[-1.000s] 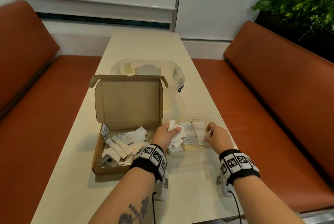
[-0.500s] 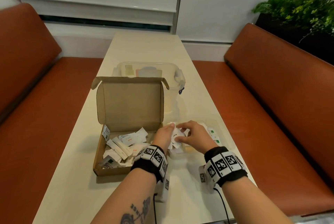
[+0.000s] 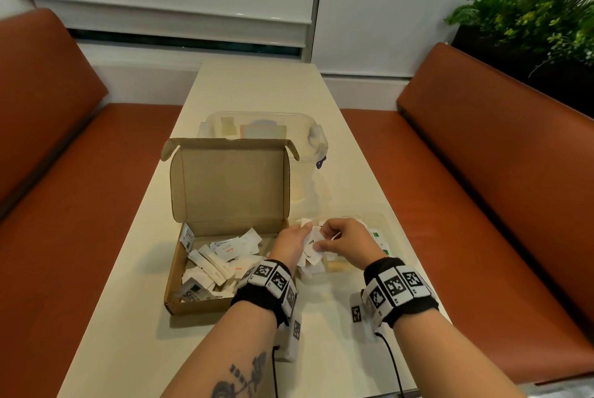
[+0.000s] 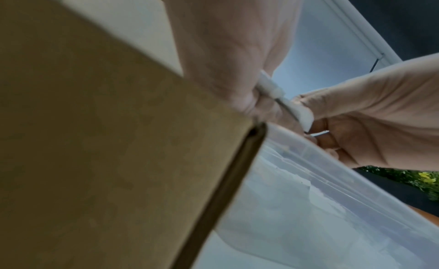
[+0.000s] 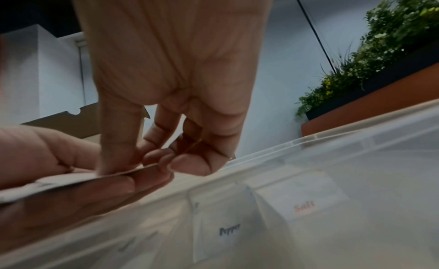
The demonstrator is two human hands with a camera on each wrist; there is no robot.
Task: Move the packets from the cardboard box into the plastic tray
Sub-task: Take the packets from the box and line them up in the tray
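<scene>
The open cardboard box (image 3: 180,272) stands left of centre with several white packets (image 3: 218,264) loose inside. Just right of it lies the clear plastic tray (image 3: 384,220), with a Pepper packet (image 5: 229,230) and a Salt packet (image 5: 304,207) in its compartments. My left hand (image 3: 302,232) hovers over the tray's left end and grips a small bunch of packets (image 3: 311,246). My right hand (image 3: 321,241) meets it and pinches one packet (image 5: 71,181) of that bunch between thumb and fingers. The left wrist view shows the held packets (image 4: 280,96) edge-on beside the box wall (image 4: 118,141).
A clear lidded plastic container (image 3: 266,127) stands right behind the box's raised lid. The narrow cream table (image 3: 257,85) runs between two orange benches (image 3: 482,204). A planter with green plants (image 3: 530,27) sits behind the right bench.
My right hand has come left from the tray's right compartments to the bunch in my left hand and taken hold of a packet. My left hand has stayed almost still.
</scene>
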